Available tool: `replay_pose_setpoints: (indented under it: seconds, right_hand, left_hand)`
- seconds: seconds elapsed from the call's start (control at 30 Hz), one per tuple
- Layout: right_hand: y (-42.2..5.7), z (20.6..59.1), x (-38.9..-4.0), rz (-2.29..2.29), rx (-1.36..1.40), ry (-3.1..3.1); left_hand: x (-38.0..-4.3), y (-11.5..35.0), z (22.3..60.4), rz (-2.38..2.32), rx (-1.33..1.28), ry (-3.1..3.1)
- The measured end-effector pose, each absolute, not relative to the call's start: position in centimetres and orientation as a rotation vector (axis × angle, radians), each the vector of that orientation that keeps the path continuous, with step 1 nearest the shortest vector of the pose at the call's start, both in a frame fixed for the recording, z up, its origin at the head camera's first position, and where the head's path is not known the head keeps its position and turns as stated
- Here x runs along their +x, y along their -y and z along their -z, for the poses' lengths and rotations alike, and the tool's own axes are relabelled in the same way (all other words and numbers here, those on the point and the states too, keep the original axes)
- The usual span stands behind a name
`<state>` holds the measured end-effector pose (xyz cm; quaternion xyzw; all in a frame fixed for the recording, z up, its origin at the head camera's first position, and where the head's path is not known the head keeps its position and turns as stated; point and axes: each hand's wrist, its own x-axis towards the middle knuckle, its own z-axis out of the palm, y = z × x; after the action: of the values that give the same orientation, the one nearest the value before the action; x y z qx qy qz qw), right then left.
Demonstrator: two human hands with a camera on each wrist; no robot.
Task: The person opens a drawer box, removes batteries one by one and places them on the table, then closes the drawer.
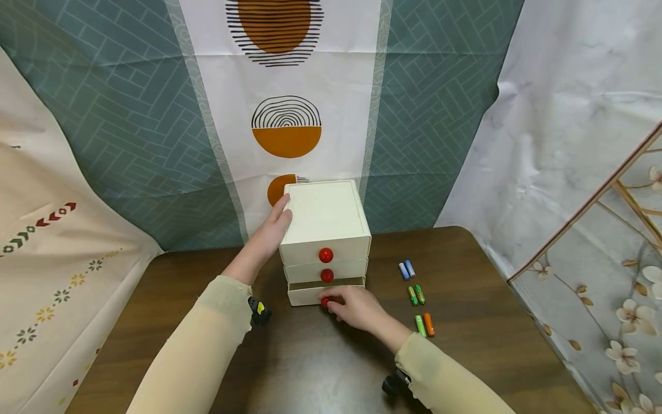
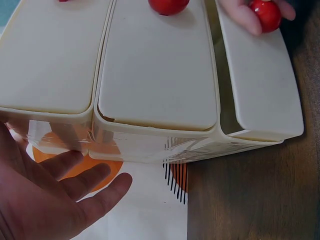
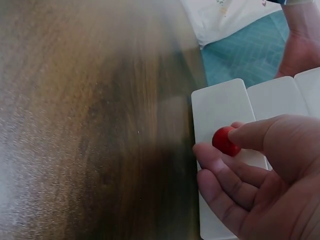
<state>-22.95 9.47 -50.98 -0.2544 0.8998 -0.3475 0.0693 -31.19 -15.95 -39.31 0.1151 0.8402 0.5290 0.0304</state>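
A white three-drawer box stands at the back of the table, with a round red knob on each drawer. Its bottom drawer is pulled out a little, leaving a dark gap above its front. My right hand pinches that drawer's red knob between thumb and fingers. Against the box's upper left side rests my left hand; in the left wrist view its fingers are spread and nearly straight. The middle drawer and the top drawer are closed.
Right of the box lie pairs of batteries: blue-and-white ones, green ones, and a light green one beside an orange one. Behind the brown table hangs a patterned cloth.
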Motion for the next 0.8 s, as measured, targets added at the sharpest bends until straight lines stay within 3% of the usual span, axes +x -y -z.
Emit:
replay_pose_setpoints:
  seconds: [0.8]
  right_hand:
    - [-9.0,51.3,-24.1,1.049,-0.699,-2.807]
  left_hand:
    - [-31.0,16.0,39.1,-1.625,0.357,-2.571]
